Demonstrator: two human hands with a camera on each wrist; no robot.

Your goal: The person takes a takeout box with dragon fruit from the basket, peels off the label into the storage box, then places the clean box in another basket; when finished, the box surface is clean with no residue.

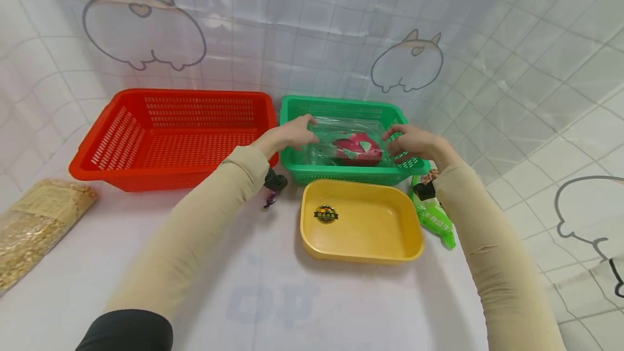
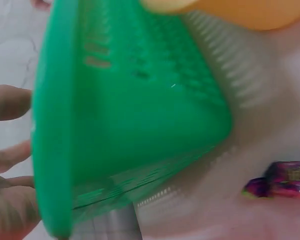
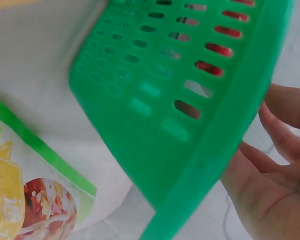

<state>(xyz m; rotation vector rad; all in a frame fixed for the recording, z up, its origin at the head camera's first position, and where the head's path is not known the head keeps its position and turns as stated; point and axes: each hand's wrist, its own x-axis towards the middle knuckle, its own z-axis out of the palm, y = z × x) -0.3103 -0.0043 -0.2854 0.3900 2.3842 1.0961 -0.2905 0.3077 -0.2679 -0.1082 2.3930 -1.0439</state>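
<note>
A green plastic basket (image 1: 336, 172) holds a clear plastic container (image 1: 319, 153). Through the clear plastic shows a pink-red item with a pale patch (image 1: 358, 148), whose kind I cannot make out. My left hand (image 1: 294, 133) reaches over the basket's left end, fingers spread at the container's left side. Opposite it, my right hand (image 1: 414, 142) is at the container's right side with fingers loosely bent. Whether either hand touches the container is unclear. In the wrist views the basket wall partly hides the left fingers (image 2: 10, 102) and the right hand (image 3: 277, 185).
A red basket (image 1: 195, 148) stands left of the green one. In front lies a yellow tray (image 1: 361, 221) with a round label. A small purple wrapper (image 2: 290, 179), a green-white food packet (image 1: 434, 218) and a bag of grain-like pieces (image 1: 41, 221) lie around.
</note>
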